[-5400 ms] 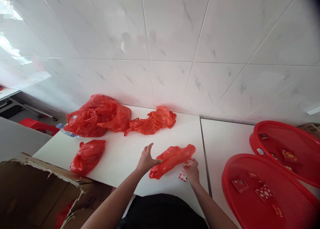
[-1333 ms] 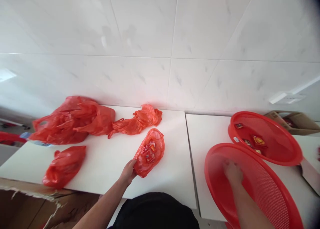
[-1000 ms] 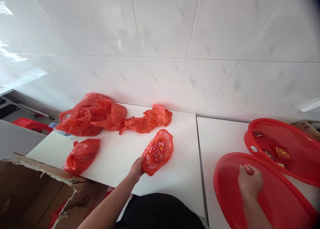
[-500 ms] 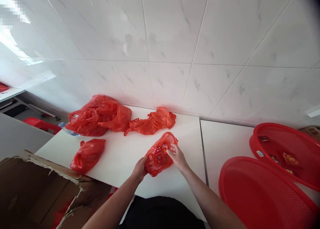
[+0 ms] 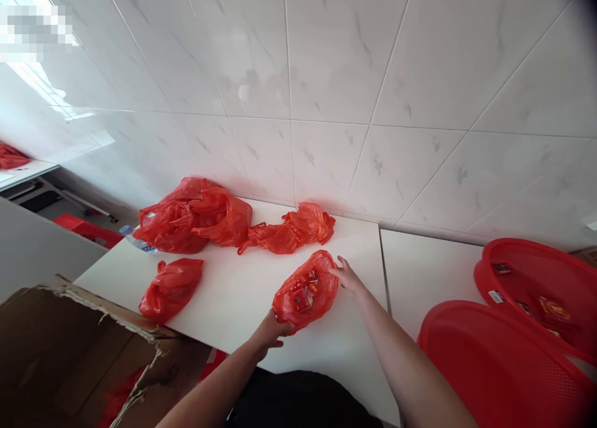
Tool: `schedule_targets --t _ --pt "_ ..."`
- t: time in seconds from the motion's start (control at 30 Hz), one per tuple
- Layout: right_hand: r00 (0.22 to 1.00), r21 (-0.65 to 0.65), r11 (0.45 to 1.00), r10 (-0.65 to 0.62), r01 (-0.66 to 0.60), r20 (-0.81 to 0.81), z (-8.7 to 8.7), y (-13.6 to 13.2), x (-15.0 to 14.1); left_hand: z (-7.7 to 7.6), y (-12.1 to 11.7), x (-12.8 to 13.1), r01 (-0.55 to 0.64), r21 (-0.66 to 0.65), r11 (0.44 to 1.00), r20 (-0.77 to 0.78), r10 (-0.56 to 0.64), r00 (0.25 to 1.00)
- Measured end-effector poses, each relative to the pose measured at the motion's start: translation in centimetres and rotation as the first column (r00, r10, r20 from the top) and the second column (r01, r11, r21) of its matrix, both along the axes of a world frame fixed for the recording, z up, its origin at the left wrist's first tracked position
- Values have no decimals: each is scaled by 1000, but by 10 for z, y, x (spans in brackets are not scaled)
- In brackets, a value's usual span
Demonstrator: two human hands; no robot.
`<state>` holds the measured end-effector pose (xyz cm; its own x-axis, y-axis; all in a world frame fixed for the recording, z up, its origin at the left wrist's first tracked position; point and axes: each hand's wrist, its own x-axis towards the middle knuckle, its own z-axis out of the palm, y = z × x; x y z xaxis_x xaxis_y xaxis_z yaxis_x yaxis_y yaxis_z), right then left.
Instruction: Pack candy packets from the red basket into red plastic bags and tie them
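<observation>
Right hand [image 5: 347, 277] now at the rim of the open red bag [image 5: 323, 300]

From where I stand, a tiled wall [image 5: 326, 73] backs the white table [image 5: 236, 291]. A torn cardboard box [image 5: 56, 359] is by its left front edge; two red baskets [image 5: 448, 305] are off to the right. A heap of red bags [image 5: 196, 219] lies along the wall. The open bag sits on the table before the person, its mouth facing up. Half a second ago the right hand was reaching in; now it is at the right rim, fingers spread wide. The left hand [image 5: 270, 331] has turned at the near-left end, fingers against the plastic; I can't tell whether it grips. Small red packets [image 5: 305, 299] lie inside the bag.
</observation>
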<state>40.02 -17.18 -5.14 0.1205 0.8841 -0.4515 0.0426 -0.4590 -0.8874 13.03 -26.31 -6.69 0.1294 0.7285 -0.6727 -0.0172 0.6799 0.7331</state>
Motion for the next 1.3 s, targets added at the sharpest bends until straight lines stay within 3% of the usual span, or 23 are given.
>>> schedule_targets --t 0.07,0.2,0.37,0.43,0.5,0.6,0.7,0.8,0.9,0.97,1.07,1.13,1.23,1.3 --pt "991 -8 999 52 -54 -120 7 2 2 4 14 0 16 -18 1000 -18 -16 1000" --pt "962 60 998 46 -31 -270 31 16 16 35 72 -2 -208 175 962 61 200 978" --pt "975 128 987 -69 98 -210 63 36 34 81 145 -7 -233 340 911 145 194 970" --pt "986 141 979 -135 149 -100 72 37 38 92 159 -6 -193 397 898 113 161 981" --pt "980 175 965 -200 197 -2 77 35 38 99 167 -7 -102 487 867 -20 128 992" --pt "969 298 932 -235 204 71 83 34 31 106 176 -7 72 640 765 -280 146 949" --pt "974 394 892 -193 224 -116 87 40 18 113 187 -1 199 705 681 -425 180 887" --pt "910 400 858 -163 322 -382 92 53 1 123 201 13 262 732 629 -436 137 890" --pt "873 384 833 -213 397 -439 98 69 -19 133 212 31 313 763 566 -406 42 913" --pt "879 349 847 -251 402 -405 101 77 -32 139 216 40 343 767 542 -406 -5 914" --pt "926 313 900 -202 304 -319 108 82 -49 145 219 48 336 761 555 -403 -2 915" --pt "977 315 944 -32 100 -211 113 81 -59 146 220 51 283 766 577 -355 12 935" --pt "974 311 927 225 -209 -18 119 80 -71 146 218 52 204 750 629 -210 -65 976" --pt "974 320 920 223 -226 46 119 83 -77 145 214 51 178 753 634 -176 -67 982"
